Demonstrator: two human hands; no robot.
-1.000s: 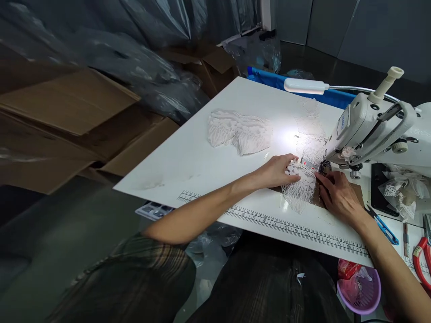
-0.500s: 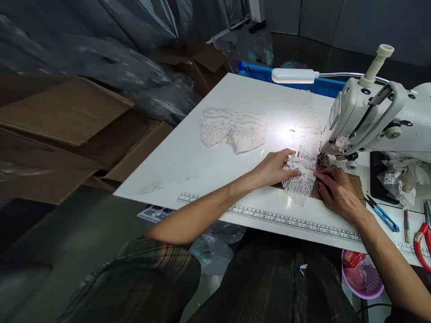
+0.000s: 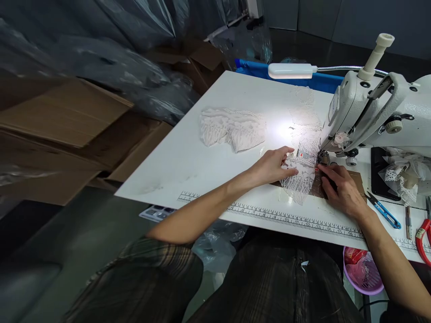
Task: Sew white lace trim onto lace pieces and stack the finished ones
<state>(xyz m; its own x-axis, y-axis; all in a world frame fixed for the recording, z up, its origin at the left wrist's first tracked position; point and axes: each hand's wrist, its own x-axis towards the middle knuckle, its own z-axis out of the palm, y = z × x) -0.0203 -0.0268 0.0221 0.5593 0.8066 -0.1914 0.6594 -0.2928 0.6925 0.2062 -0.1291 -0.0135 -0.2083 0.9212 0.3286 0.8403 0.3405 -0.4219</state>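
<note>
A strip of white lace point(image 3: 298, 184) lies flat on the white sewing table, its right edge at the needle and presser foot of a sewing machine point(image 3: 357, 116). My left hand point(image 3: 274, 167) rests on the lace's left part, thumb and forefinger spread apart. Close in front of the presser foot is my right hand point(image 3: 341, 186), its forefinger stretched to the lace's right edge and the thumb apart below. The other fingers of that hand are partly hidden. Brown board point(image 3: 357, 184) shows beneath the lace and the right hand.
Folded white lace pieces point(image 3: 232, 128) lie left on the table. A lit lamp point(image 3: 291, 71) hangs behind. Blue thread snips point(image 3: 384, 210) and red-handled scissors point(image 3: 422, 240) lie at right. A printed ruler point(image 3: 269, 216) runs along the front edge; a purple basket point(image 3: 372, 289) stands below.
My right hand has slid slightly forward, its forefinger closer to the presser foot. My left hand stays spread on the lace, barely shifted. The whole view has tilted a little.
</note>
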